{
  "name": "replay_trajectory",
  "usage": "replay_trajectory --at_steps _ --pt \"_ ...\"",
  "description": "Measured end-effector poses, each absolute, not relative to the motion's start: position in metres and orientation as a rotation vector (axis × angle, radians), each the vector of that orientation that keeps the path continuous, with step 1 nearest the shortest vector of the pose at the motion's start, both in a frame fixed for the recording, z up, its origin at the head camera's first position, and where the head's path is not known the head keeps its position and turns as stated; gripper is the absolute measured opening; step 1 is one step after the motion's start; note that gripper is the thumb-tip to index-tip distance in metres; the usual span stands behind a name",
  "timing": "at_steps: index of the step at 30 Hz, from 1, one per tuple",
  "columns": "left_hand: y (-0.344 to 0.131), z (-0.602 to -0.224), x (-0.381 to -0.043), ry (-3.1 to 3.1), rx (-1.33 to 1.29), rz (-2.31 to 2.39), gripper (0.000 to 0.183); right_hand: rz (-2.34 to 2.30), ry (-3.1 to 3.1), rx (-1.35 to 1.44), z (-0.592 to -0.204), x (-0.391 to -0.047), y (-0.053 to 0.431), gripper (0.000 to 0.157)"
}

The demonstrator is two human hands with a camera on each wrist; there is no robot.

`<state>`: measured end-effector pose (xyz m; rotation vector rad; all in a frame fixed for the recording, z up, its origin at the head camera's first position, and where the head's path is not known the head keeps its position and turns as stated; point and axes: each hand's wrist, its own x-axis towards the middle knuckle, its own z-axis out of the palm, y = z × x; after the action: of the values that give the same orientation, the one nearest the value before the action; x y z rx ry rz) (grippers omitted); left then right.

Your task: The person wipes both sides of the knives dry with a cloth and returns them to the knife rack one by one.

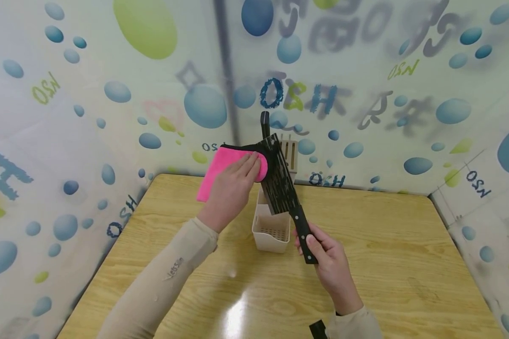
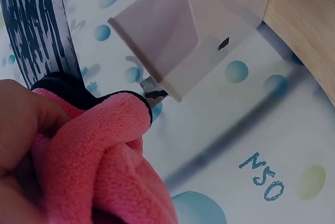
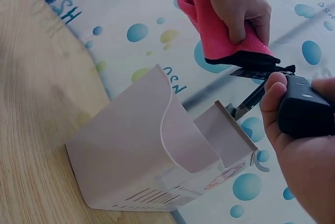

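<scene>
My right hand (image 1: 332, 263) grips the black riveted handle of a cleaver (image 1: 282, 181) and holds it raised over the table, blade pointing up and away. Its wide blade has black and silver streaks. With my left hand (image 1: 233, 188) I hold a pink cloth (image 1: 214, 172) with a black edge against the upper part of the blade. In the right wrist view the thumb and fingers pinch the folded cloth (image 3: 217, 30), which hides part of the blade. Behind and below the cleaver stands a pale knife holder (image 1: 271, 242) with a perforated, open front compartment.
A black-handled knife (image 1: 265, 123) stands upright at the holder's back, beside a slotted brown top (image 1: 291, 155). The wooden table (image 1: 390, 254) meets a wall covering (image 1: 356, 70) with blue and green spots along its back and sides.
</scene>
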<state>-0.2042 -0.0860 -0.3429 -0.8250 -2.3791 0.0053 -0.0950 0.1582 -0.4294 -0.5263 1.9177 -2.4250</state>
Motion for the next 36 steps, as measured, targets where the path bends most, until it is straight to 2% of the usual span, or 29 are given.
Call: replay_trajectory --at_steps 14,25,36 --pt "-0.076 -0.352 -0.19 -2.38 -0.912 0.122 0.042 -2.455 1.937 -0.45 -0.428 -0.095 0.155 0.045" --pt "-0.07 -0.357 -0.178 -2.428 -0.948 0.161 0.045 -2.451 1.949 -0.255 -0.422 -0.092 0.152 0.045" --pt "-0.064 -0.361 -0.169 -2.433 -1.003 0.205 0.046 -2.485 1.934 -0.26 -0.423 -0.095 0.153 0.046"
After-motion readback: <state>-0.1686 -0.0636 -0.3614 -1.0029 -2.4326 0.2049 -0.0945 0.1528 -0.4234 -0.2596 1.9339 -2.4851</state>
